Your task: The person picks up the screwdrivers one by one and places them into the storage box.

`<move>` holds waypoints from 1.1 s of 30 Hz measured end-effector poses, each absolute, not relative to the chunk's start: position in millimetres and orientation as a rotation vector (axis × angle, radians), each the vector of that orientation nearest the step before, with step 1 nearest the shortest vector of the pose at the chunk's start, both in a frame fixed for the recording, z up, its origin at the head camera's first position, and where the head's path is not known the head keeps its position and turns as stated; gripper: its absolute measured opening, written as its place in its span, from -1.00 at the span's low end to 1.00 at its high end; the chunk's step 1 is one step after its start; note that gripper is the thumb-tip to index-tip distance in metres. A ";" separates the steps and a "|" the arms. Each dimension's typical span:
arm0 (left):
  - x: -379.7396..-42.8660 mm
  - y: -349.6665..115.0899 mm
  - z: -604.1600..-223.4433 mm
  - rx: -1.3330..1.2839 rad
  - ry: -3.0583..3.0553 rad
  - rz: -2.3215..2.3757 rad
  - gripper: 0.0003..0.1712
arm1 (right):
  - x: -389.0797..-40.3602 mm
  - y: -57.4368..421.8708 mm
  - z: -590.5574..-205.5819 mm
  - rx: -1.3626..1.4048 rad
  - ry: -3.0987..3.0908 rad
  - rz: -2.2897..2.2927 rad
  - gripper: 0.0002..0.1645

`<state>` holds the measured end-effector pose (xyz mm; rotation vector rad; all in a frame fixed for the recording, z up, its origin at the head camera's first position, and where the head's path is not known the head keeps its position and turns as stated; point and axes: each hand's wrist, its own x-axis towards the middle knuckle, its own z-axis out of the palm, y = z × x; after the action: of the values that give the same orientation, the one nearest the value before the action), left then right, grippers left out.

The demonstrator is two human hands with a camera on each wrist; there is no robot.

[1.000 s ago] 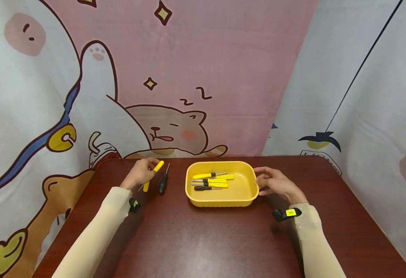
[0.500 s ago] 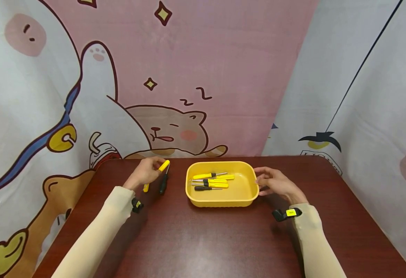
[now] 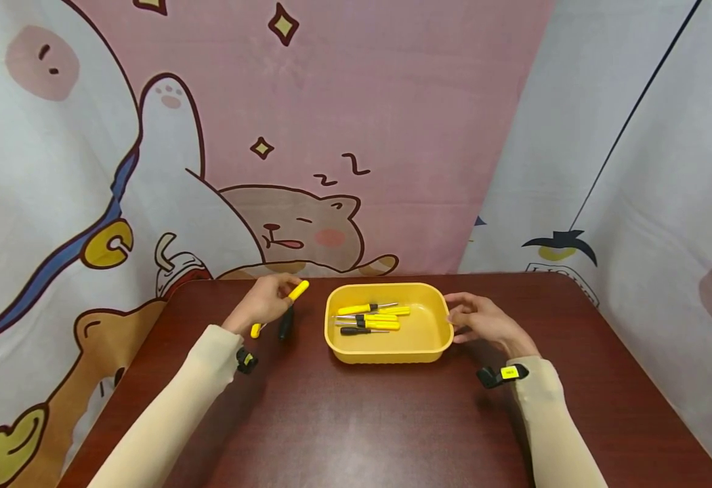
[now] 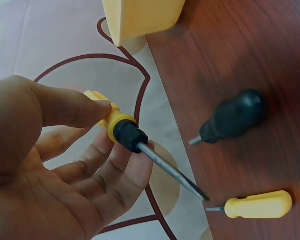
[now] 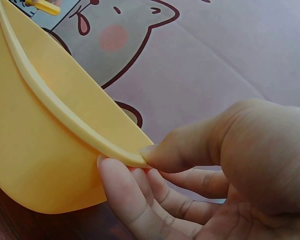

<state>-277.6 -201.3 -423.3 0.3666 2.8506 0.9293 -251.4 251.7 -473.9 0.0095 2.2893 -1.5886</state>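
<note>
Above the far left part of the desk (image 3: 356,420), the yellow-handled screwdriver (image 3: 299,290) hangs in the air, and a slip is probably the main risk: the grip takes in only part of the handle, so a knock could make it swivel or fall. Its bare blade juts free of the fingers, and if it dips it could catch the black screwdriver (image 4: 237,114) or the second yellow screwdriver (image 4: 260,205), both lying on the desk nearby. At the yellow bin (image 3: 389,355), a low pass could bump the wall, and an uneven pull on the rim might tilt or slide it, shifting the loose screwdrivers (image 3: 383,325) inside.

As for the hands, the left hand (image 3: 269,299) pinches the handle just behind its black collar, thumb on one side, the lower fingers loosely spread; the finger behind the handle is partly hidden, and how firm the hold is I cannot tell. The right hand (image 3: 482,318) pinches the bin's right end, thumb over the rim and fingertips against the outer wall.
</note>
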 end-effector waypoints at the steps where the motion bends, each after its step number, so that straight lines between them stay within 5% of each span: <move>1: -277.2 -199.3 -422.1 0.374 2.850 0.926 -0.50 | -251.3 251.8 -473.8 0.007 2.289 -1.589 -0.32; 33: -283.7 -139.9 -400.2 0.740 2.779 0.713 -0.58 | -251.6 251.1 -474.5 0.004 2.280 -1.599 -0.34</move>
<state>-283.7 -139.9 -400.2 0.7397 2.7786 0.7134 -251.6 251.1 -474.5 0.0037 2.2796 -1.5988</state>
